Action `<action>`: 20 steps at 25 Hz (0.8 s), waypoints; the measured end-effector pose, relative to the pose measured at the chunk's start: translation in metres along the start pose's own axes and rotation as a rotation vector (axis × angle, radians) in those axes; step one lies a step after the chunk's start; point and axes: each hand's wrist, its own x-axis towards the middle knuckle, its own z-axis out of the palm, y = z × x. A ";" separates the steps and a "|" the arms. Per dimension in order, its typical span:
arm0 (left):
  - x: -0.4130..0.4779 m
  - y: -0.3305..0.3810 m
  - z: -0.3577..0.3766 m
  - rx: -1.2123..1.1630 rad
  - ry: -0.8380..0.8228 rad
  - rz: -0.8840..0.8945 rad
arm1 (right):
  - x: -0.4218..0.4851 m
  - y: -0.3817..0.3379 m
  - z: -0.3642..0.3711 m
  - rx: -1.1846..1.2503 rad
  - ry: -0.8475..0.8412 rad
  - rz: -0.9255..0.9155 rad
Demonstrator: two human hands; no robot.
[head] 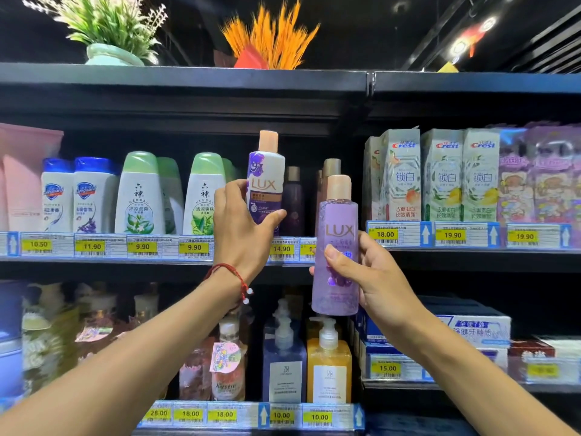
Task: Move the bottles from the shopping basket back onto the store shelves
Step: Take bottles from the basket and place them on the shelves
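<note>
My left hand (243,228) grips a white and purple LUX bottle (267,179) with a peach cap, held upright just above the middle shelf (157,261), to the right of the green-capped bottles. A clear lilac LUX bottle (336,247) with a peach cap is held upright by my right hand (369,278), in front of the shelf edge and lower than the other bottle. Behind both stand dark purple bottles (294,199) at the back of the shelf. The shopping basket is out of view.
Blue-capped and green-capped white bottles (141,196) fill the middle shelf's left. Crest toothpaste boxes (440,177) stand on the right bay. Pump bottles (328,363) and boxes fill the lower shelf. Two potted plants (110,29) sit on top. Price tags line the shelf edges.
</note>
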 end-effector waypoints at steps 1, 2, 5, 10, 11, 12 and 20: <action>0.000 0.000 -0.002 0.028 -0.003 0.002 | 0.000 0.001 -0.001 0.007 0.002 0.000; 0.000 -0.001 -0.004 0.056 -0.012 0.000 | 0.000 0.002 -0.001 0.010 0.002 0.001; -0.002 0.002 -0.010 0.142 -0.024 -0.009 | 0.000 0.004 -0.002 0.004 -0.009 0.004; 0.000 0.006 -0.012 0.300 -0.019 -0.015 | 0.001 0.005 -0.003 0.010 -0.033 -0.007; 0.001 0.006 -0.014 0.345 -0.026 -0.017 | 0.001 0.005 -0.004 0.014 -0.039 -0.010; 0.002 0.007 -0.016 0.388 -0.034 -0.021 | 0.001 0.005 -0.004 0.017 -0.045 -0.011; 0.000 0.002 -0.023 0.402 -0.013 0.004 | -0.003 0.009 -0.006 0.041 -0.111 -0.008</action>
